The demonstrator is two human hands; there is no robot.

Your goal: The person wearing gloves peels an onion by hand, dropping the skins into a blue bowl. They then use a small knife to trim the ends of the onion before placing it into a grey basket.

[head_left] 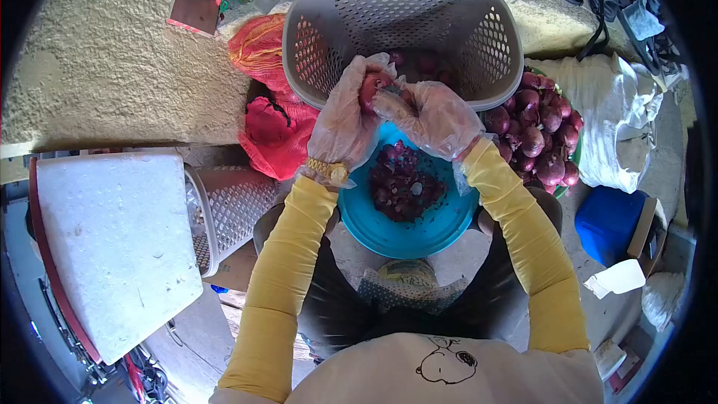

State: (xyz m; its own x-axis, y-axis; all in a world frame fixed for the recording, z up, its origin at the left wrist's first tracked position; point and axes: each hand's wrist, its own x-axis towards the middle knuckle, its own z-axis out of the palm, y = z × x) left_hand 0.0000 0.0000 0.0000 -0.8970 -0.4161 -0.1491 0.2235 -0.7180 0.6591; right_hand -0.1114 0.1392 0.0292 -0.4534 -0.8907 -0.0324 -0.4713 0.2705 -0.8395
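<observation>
My left hand (345,120), in a clear plastic glove, is closed around a red onion (373,90) above the front rim of the grey basket (298,67). My right hand (441,118), gloved the same way, has its fingers pinched together against the onion's right side. Something small and dark shows between those fingers, too hidden to name. Below both hands sits a blue basin (366,230) with dark purple onion skins (404,187) in it. A few onions (426,63) lie at the bottom of the basket.
To the right, a heap of red onions (535,135) stands beside a white sack (613,127). Red mesh bags (273,131) lie left of the basket. A white foam lid (112,247) and a perforated basket (235,202) are further left. A blue container (607,224) stands at right.
</observation>
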